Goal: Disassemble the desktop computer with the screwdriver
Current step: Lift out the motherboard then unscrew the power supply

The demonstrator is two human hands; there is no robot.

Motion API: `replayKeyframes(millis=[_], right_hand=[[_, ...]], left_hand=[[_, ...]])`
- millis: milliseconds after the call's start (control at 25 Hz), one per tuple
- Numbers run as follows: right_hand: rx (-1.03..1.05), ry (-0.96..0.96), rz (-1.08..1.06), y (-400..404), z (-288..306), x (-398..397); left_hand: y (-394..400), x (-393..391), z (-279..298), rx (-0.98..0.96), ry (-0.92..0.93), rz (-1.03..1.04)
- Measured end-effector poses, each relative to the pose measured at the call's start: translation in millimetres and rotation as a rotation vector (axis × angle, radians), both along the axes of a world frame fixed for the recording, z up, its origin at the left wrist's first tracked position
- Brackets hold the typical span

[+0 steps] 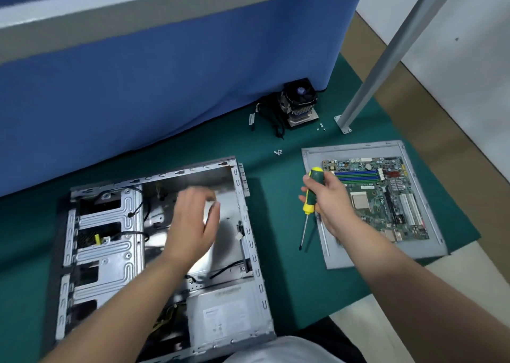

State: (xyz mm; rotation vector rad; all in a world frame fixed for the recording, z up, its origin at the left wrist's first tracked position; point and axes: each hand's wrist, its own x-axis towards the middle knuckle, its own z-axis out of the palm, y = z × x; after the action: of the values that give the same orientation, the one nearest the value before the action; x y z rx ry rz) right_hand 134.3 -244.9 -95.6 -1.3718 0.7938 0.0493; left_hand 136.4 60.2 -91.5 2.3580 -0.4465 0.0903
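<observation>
The open grey computer case lies on its side on the green mat, with its power supply at the near end and drive bays on the left. My left hand hovers over the case's bare interior, fingers spread and blurred, holding nothing I can see. To the right of the case, my right hand grips the green and yellow screwdriver by its handle, tip pointing down toward the mat. The removed motherboard lies on the grey side panel at the right.
A CPU cooler with fan and black cables sits at the back by the blue partition. Loose screws and more screws lie on the green mat. A grey metal post is bolted down at the back right.
</observation>
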Motion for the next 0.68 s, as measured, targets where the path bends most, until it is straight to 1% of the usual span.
replayKeyframes(millis=[80,120,160,240,360,480,680], right_hand=[[-0.015,0.013,0.012,3.5,1.9,-22.4],[-0.024,0.02,0.012,4.9,3.2,-31.2],[-0.024,0.024,0.007,6.2,4.9,-38.5],[-0.018,0.028,-0.012,7.9,6.8,-51.5],[0.005,0.014,-0.07,7.6,2.6,-68.0],[0.054,0.045,-0.13,8.1,-9.2,-82.0],[0.113,0.108,-0.223,6.2,-21.8,-92.6]], left_hand=[[19.5,-23.4,-16.6,0.059,0.3,-0.087],[25.9,-28.9,-25.5,0.133,0.419,-0.166],[30.5,-31.3,-34.6,0.231,0.476,-0.251],[31.2,-33.4,-46.9,0.369,0.51,-0.376],[20.3,-29.7,-59.0,0.422,0.539,-0.501],[10.7,-27.7,-69.5,0.385,0.54,-0.57],[-1.1,-29.6,-77.2,0.271,0.416,-0.545]])
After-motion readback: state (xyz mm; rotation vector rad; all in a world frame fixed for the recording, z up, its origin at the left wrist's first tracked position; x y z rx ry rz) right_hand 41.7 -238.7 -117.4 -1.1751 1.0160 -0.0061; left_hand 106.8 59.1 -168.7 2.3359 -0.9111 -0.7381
